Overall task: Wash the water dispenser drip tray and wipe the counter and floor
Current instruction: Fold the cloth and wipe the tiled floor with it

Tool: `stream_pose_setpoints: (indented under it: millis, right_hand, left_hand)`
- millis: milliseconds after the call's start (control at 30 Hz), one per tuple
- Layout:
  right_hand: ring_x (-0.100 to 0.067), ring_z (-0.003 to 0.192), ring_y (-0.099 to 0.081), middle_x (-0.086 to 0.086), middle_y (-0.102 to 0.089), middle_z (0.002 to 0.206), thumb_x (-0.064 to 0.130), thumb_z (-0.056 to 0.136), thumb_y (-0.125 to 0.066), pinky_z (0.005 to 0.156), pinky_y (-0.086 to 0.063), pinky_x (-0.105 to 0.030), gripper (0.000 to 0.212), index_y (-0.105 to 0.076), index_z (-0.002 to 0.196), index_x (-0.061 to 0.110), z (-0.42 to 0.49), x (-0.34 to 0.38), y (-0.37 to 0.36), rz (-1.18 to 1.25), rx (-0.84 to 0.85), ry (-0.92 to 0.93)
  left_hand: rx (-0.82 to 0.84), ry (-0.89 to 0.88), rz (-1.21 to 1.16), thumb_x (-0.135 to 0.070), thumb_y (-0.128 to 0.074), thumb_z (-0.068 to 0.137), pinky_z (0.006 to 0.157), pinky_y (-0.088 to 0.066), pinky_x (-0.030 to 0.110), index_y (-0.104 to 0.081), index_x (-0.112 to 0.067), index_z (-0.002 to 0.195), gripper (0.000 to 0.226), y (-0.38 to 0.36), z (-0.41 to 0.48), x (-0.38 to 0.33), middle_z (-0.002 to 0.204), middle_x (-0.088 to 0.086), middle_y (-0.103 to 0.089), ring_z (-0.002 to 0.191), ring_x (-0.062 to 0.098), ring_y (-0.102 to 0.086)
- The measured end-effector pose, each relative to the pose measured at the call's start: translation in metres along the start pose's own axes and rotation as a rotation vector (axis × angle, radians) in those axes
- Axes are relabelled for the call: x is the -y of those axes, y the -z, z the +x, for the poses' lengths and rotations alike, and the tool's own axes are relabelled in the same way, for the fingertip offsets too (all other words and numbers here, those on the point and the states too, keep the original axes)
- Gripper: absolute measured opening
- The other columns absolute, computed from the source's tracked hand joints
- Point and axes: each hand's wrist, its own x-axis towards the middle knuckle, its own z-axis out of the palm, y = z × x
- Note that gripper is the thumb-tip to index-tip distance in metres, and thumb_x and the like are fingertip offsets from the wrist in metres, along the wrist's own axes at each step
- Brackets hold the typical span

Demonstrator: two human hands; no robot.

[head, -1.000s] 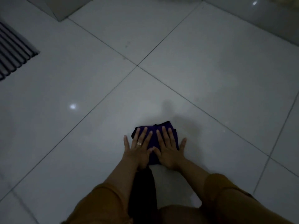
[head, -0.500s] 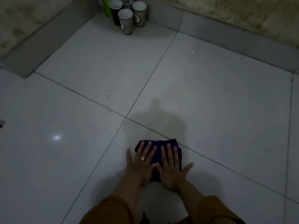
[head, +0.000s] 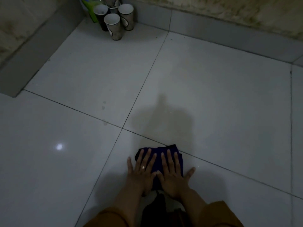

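Observation:
A folded dark purple cloth (head: 164, 148) lies on the white tiled floor (head: 213, 95), low in the middle of the head view. My left hand (head: 141, 172) presses flat on its left half, fingers spread, a ring on one finger. My right hand (head: 172, 174) presses flat on its right half, thumb resting on the tile beside it. Neither hand curls around the cloth. The cloth's front edge sits just past a grout line. No drip tray or counter is in view.
Three paper cups (head: 113, 25) stand in the far corner, with a green packet (head: 91, 9) behind them. A grey skirting (head: 229, 35) runs along the back wall and another (head: 32, 54) along the left wall. My knees in brown fabric fill the bottom edge.
The view has swung up and toward the corner, so the cups and walls have come into sight. Both hands stay flat on the cloth, which has slid forward over the grout line.

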Motion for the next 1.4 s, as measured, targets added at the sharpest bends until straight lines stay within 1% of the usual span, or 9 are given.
stream_pose_setpoints:
  millis: [67,133,233,300,733,1133,1233,1333,1400]
  right_hand:
    - [0.005,0.087,0.069,-0.001,0.057,0.127,0.075,0.024,0.047,0.059,0.048,-0.052,0.108,0.047,0.121,0.028,-0.001,0.002,0.005,0.041,0.073,0.031]
    - [0.003,0.093,0.067,0.002,0.055,0.129,0.077,0.023,0.047,0.059,0.047,-0.053,0.111,0.044,0.123,0.029,0.002,0.000,0.004,0.043,0.101,0.037]
    - [-0.008,0.126,0.049,0.007,0.046,0.143,0.081,0.065,0.021,0.075,0.040,-0.062,0.087,0.035,0.136,0.032,0.017,0.001,0.027,0.016,0.066,0.053]
    - [-0.013,0.138,0.037,0.011,0.044,0.142,0.061,0.094,-0.005,0.091,0.028,-0.070,0.065,0.026,0.144,0.034,0.040,0.000,0.055,0.027,0.052,0.003]
    - [-0.012,0.143,0.028,0.011,0.030,0.155,0.055,0.098,-0.018,0.102,0.018,-0.070,0.064,0.018,0.147,0.038,0.177,-0.027,0.180,0.057,-0.140,-0.068]
    - [-0.014,0.142,0.030,0.007,0.033,0.154,0.052,0.099,-0.017,0.106,0.017,-0.065,0.064,0.020,0.148,0.032,0.090,-0.057,0.116,0.088,-0.100,-0.173]
    - [-0.014,0.140,0.033,0.007,0.041,0.147,0.065,0.091,-0.001,0.106,0.016,-0.064,0.069,0.031,0.141,0.030,0.046,-0.068,0.076,0.112,-0.056,-0.246]
    - [-0.004,0.128,0.048,0.013,0.058,0.130,0.081,0.052,0.037,0.108,0.016,-0.061,0.085,0.049,0.123,0.036,0.003,-0.079,0.027,0.153,-0.095,-0.239]
    - [-0.001,0.134,0.041,0.016,0.048,0.143,0.077,0.073,0.022,0.109,0.007,-0.050,0.075,0.039,0.136,0.040,-0.022,-0.083,-0.004,0.125,-0.170,-0.225]
  left_hand:
    - [0.003,-0.005,0.004,-0.046,-0.007,0.100,0.108,0.022,0.058,0.039,-0.026,0.125,0.055,0.002,0.000,0.000,0.132,-0.004,0.049,0.123,0.014,0.044]
    - [0.000,-0.016,0.022,-0.046,-0.006,0.100,0.108,0.021,0.058,0.038,-0.026,0.126,0.055,0.005,0.003,0.000,0.134,-0.004,0.048,0.123,0.015,0.045]
    - [-0.030,0.007,0.000,-0.045,-0.007,0.101,0.109,0.020,0.059,0.035,-0.023,0.138,0.060,0.021,0.018,0.001,0.146,-0.003,0.043,0.134,0.019,0.041]
    - [-0.069,0.019,-0.033,-0.045,-0.008,0.101,0.110,0.018,0.059,0.029,-0.024,0.144,0.061,0.046,0.039,0.002,0.150,-0.002,0.039,0.139,0.022,0.036]
    - [-0.247,0.012,-0.124,-0.045,-0.009,0.101,0.111,0.016,0.061,0.025,-0.028,0.147,0.059,0.187,0.156,0.002,0.153,-0.005,0.036,0.141,0.021,0.033]
    - [-0.176,-0.094,-0.027,-0.044,-0.010,0.101,0.109,0.017,0.061,0.025,-0.027,0.146,0.060,0.121,0.108,-0.040,0.152,-0.005,0.037,0.141,0.021,0.035]
    - [-0.137,-0.171,0.021,-0.043,-0.017,0.101,0.109,0.016,0.062,0.025,-0.028,0.146,0.063,0.086,0.080,-0.059,0.146,-0.006,0.043,0.138,0.019,0.039]
    - [-0.071,-0.242,0.082,-0.045,-0.023,0.101,0.103,0.027,0.060,0.028,-0.029,0.144,0.068,0.042,0.048,-0.073,0.135,-0.006,0.049,0.110,0.013,0.064]
    - [-0.047,-0.260,0.081,-0.044,-0.017,0.101,0.100,0.032,0.055,0.031,-0.028,0.140,0.064,0.017,0.033,-0.080,0.143,-0.006,0.046,0.095,0.011,0.068]
